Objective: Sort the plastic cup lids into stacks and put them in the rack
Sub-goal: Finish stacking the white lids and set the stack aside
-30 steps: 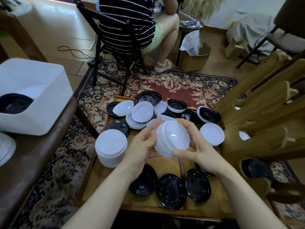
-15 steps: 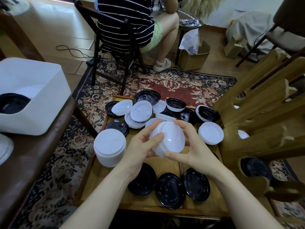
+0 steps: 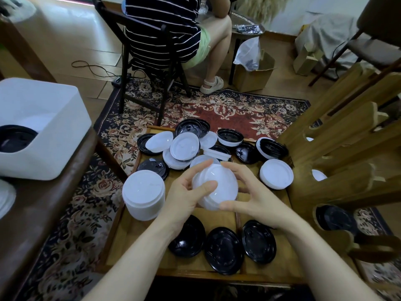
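Note:
Both hands hold a short stack of white lids point(image 3: 219, 185) above the low wooden table point(image 3: 217, 216). My left hand point(image 3: 186, 196) grips its left side, thumb across the top. My right hand point(image 3: 249, 192) cups its right side, thumb under the near rim. A tall stack of white lids point(image 3: 143, 194) stands to the left. Another white stack point(image 3: 276, 173) lies to the right. Loose white and black lids point(image 3: 184, 146) are piled at the table's far end. Three black lids point(image 3: 223, 249) lie at the near edge. The wooden rack point(image 3: 338, 179) stands on the right, with black lids point(image 3: 334, 218) in a near slot.
A white bin point(image 3: 43, 131) with a black lid inside sits on the dark bench point(image 3: 43, 213) at left. A person in a striped shirt point(image 3: 165, 31) sits on a dark chair beyond the table. A cardboard box point(image 3: 253, 74) stands on the floor further back.
The held white stack has tilted and dropped slightly toward me. My left thumb has moved onto its top, and both hands have closed in around it.

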`<state>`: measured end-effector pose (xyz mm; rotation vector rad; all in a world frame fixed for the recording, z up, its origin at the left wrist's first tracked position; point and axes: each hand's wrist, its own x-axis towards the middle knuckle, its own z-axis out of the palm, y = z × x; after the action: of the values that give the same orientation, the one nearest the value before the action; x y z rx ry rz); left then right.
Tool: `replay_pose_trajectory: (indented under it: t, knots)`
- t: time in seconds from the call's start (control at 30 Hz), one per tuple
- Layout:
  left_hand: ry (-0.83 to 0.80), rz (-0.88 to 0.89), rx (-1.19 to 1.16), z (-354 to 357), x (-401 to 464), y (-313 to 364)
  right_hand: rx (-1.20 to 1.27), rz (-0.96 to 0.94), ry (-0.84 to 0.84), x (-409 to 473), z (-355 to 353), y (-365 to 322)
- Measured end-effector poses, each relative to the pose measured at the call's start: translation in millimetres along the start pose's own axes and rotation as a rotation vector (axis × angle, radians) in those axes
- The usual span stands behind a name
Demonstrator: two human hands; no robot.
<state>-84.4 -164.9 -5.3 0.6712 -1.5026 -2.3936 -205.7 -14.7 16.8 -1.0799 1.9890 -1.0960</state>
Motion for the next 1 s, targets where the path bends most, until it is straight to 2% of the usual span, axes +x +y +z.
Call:
replay_pose_trajectory:
  t: [0.03,0.1,0.2,0.3,0.37,0.43,0.53,0.6,0.73,0.83,1.0]
  knots:
    - [0.02,-0.002,-0.002,0,0,0,0.01,0.018,0.002,1,-7,2]
    - [0.041,0.002,-0.015,-1,1,0,-0.05,0.11,0.135,5,-24,17]
    - [0.04,0.009,-0.013,-1,2,1,-0.333,0.375,0.376,10,-52,55]
    - [0.026,-0.016,-0.024,-1,3,1,-0.695,0.584,0.352,10,-66,89]
    - [0.011,-0.036,-0.033,-1,4,2,-0.933,0.599,0.291,9,-66,103]
    - [-0.002,-0.048,-0.038,-2,5,1,-1.121,0.55,0.323,9,-62,108]
    - [0.006,-0.053,-0.036,-1,6,2,-1.227,0.484,0.355,11,-57,105]
    - [0.016,-0.054,-0.038,-1,6,3,-1.101,0.475,0.387,12,-56,101]
    - [0.027,-0.055,-0.038,-2,5,4,-0.468,0.528,0.462,12,-55,78]
    - [0.041,-0.061,-0.033,-1,4,4,-0.048,0.494,0.492,7,-50,51]
    - [0.057,-0.079,-0.022,-1,4,2,0.388,0.465,0.611,-1,-45,15]
